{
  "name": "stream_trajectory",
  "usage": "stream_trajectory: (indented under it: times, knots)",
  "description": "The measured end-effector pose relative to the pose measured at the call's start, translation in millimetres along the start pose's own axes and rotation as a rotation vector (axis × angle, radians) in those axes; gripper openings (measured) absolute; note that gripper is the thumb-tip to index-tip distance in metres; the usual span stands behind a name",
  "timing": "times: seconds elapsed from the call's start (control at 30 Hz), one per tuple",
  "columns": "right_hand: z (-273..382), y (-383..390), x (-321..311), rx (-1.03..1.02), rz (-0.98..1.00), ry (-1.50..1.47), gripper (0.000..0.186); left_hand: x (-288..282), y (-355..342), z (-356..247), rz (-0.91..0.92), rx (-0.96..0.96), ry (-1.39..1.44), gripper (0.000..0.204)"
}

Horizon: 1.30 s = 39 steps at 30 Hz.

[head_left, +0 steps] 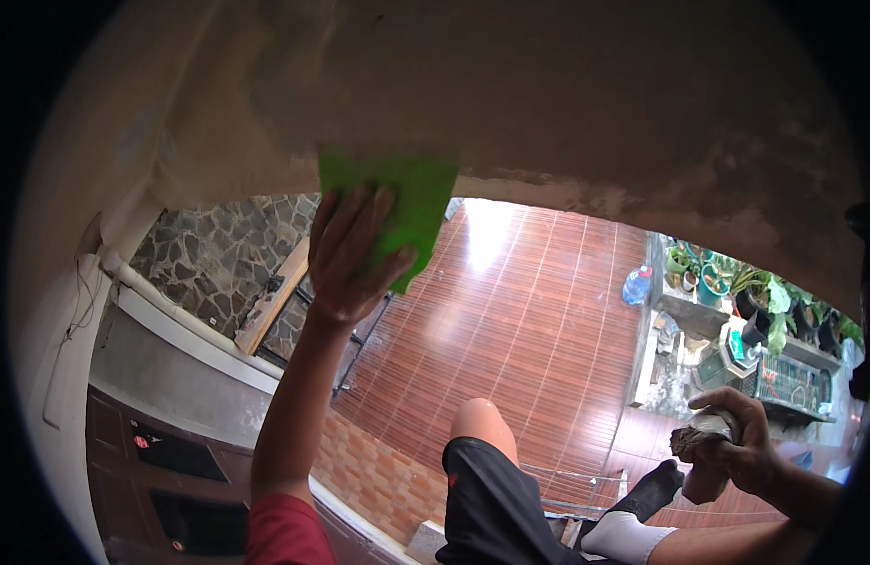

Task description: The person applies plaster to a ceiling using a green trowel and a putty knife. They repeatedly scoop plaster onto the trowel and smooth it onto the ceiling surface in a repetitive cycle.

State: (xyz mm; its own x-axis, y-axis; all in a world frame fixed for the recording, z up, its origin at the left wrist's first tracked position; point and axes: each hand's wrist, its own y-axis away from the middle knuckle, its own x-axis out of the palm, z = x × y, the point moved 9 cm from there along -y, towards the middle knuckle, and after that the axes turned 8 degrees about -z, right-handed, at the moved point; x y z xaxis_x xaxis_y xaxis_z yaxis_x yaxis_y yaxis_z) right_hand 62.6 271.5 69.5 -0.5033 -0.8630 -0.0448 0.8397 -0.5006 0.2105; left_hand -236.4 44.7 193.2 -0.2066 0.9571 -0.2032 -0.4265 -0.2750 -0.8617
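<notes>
My left hand (353,259) reaches up with its fingers laid along a flat green sheet (418,193) and the thumb at its side. The sheet's upper edge meets the brownish, patchy plaster surface (567,104) overhead; its exact kind I cannot tell. Lower right, my right hand (744,441) is closed around a whitish, crumpled packet (708,431) with a grey, rough mass at its end. That packet is held well away from the plaster, above my foot (653,490) in a dark sock.
Far below lies a shiny reddish-brown tiled floor (510,311). Potted plants (717,282) stand in a bed at right. Beside the stone-patterned ground (218,250) is a wooden plank (273,299). My bent knee (484,428) is at the bottom middle, near thin rails.
</notes>
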Motion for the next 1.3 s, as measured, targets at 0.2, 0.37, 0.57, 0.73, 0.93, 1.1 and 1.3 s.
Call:
stream_trajectory:
  times: [0.2, 0.37, 0.57, 0.73, 0.93, 1.1, 1.3]
  knots:
    - [0, -3, -2, -0.008, 0.019, 0.052, 0.046, 53, 12, -6, 0.074, -0.036, 0.015, 0.029]
    - [0, -1, 0, 0.007, -0.004, -0.026, 0.046, 36, 44, -33, 0.225, 0.01, 0.045, 0.032]
    - [2, -2, 2, -0.006, 0.004, 0.006, 0.045, 7, 7, -29, -0.028, -0.084, -0.013, 0.034]
    - [0, -3, -1, 0.011, 0.009, 0.024, 0.045, 57, -13, -13, -0.087, -0.143, -0.044, 0.034]
    - [6, -2, 0, -0.029, 0.015, 0.036, 0.044, 65, 27, -43, 0.034, -0.108, -0.014, 0.029]
    - [5, -1, 2, -0.033, -0.001, 0.022, 0.044, 30, 39, -53, 0.113, -0.095, 0.024, 0.031]
    - [-9, -1, -2, 0.048, -0.003, -0.037, 0.045, -4, -25, -22, -0.239, -0.145, -0.085, 0.03]
